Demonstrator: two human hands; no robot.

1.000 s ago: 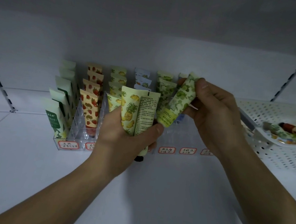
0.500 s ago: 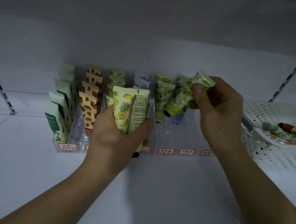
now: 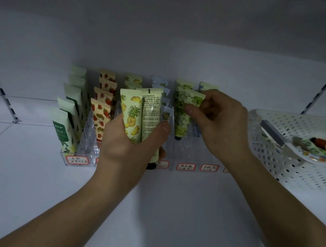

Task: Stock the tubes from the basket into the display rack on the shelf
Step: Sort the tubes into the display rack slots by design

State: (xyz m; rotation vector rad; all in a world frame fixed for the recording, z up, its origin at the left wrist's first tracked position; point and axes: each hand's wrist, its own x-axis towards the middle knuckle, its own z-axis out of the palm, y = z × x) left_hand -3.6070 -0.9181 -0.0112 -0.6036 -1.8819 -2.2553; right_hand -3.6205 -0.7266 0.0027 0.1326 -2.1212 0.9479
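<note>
Left hand (image 3: 130, 142) grips pineapple tubes (image 3: 139, 115); right hand (image 3: 218, 122) pinches grape tube (image 3: 187, 113) in rack (image 3: 191, 156).

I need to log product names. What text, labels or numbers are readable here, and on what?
Nothing reads clearly.
Red-bordered labels on the clear rack: handwritten, too blurred.
Fine print on the tube back in the left hand: too small.
White lettering on the green tube: blurred.

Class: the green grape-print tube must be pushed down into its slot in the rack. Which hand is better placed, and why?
Right. The right hand already pinches the grape tube above its column in the rack; the left hand grips two pineapple tubes.
</note>
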